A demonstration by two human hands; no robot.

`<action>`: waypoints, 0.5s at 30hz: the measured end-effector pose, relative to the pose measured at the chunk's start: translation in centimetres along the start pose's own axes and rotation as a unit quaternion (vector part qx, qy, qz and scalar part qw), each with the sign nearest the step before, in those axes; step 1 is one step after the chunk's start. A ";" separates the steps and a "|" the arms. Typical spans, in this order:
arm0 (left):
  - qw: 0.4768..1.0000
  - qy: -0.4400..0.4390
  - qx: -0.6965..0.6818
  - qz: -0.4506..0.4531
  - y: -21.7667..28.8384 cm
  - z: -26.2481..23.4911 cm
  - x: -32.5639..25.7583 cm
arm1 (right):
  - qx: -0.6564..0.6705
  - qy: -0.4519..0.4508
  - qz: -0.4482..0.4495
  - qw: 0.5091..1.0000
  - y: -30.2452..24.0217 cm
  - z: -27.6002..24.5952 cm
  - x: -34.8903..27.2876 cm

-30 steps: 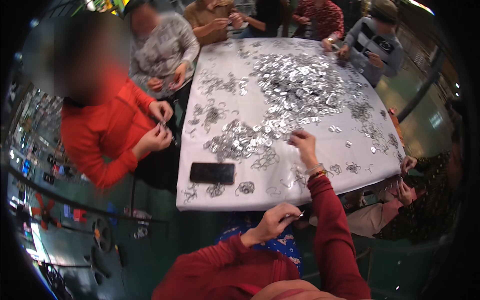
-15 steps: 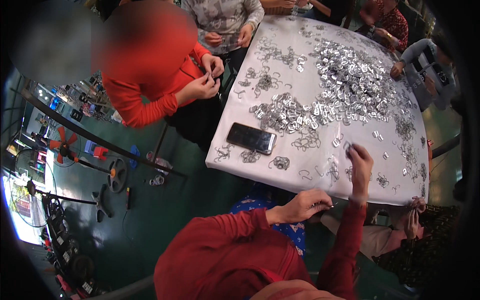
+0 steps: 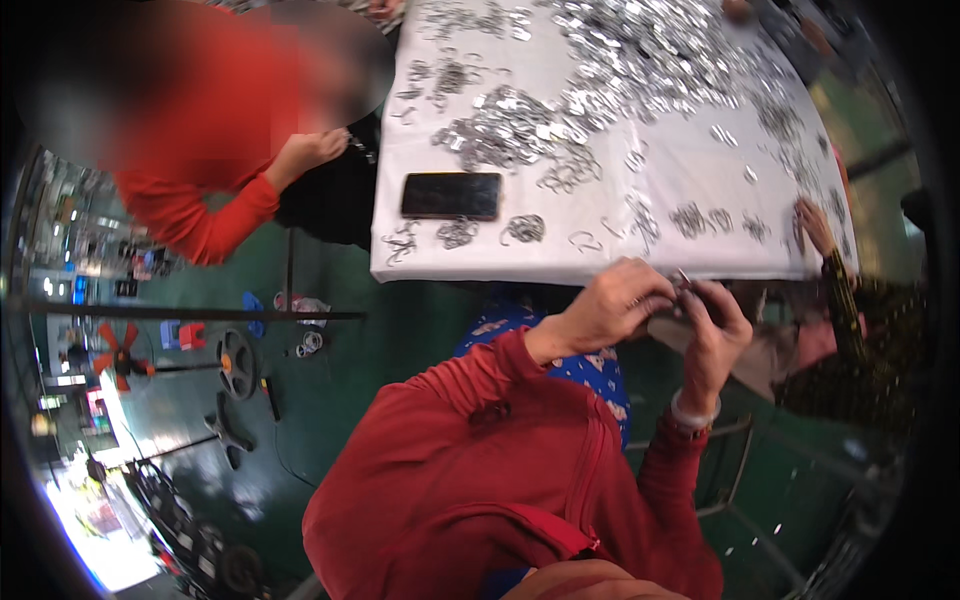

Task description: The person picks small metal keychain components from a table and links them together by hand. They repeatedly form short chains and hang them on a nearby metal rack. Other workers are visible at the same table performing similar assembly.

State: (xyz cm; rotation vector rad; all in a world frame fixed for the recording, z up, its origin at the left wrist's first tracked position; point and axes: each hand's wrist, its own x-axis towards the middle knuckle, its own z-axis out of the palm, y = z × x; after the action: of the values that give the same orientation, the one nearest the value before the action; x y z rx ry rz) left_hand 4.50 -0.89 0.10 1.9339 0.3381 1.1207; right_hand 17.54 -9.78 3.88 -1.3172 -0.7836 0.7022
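Note:
Just off the near edge of the white-covered table (image 3: pixel 690 262), my left hand (image 3: pixel 606 308) and my right hand (image 3: pixel 714 345) meet, fingertips pinched. Between them shows a small shiny metal piece (image 3: pixel 682 279); its exact kind is too small to make out and partly covered by fingers. Beyond my hands, thin bent wire hooks (image 3: pixel 690 220) lie in little clusters. A heap of flat silver metal buckles (image 3: pixel 640 60) spreads across the far middle, with a smaller pile (image 3: pixel 510 125) on the left.
A black phone (image 3: pixel 452 195) lies near the table's left corner. At the left stands a person in red (image 3: pixel 200 130); another person's hand (image 3: pixel 816 225) rests at the right table edge. An orange-bladed fan (image 3: pixel 122 350) and a wheel-like disc (image 3: pixel 237 364) are on the left.
My right hand has come back from over the table to meet my left. The view has shifted, so the table sits higher. A hand at right now reaches onto the table.

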 end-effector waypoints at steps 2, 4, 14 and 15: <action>0.999 0.014 -0.025 -0.033 0.0 0.2 -0.2 | 0.077 -0.008 0.031 0.997 1.0 -0.1 0.2; 0.999 0.002 -0.005 -0.034 -0.1 0.1 -0.4 | 0.120 0.003 0.068 0.990 1.5 -0.4 0.3; 0.992 0.011 -0.115 -0.041 -2.2 -0.3 -0.7 | 0.089 0.015 0.063 0.994 0.5 -0.4 -0.4; 0.994 0.004 -0.089 -0.059 -3.0 -1.2 -0.3 | 0.066 -0.001 0.037 0.997 0.5 -0.5 -0.4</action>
State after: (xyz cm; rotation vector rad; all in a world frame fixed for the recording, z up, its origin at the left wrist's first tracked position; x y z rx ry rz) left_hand 3.85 1.40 -2.11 1.7317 0.3409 1.0449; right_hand 17.67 -10.33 3.33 -1.2301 -0.6811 0.8005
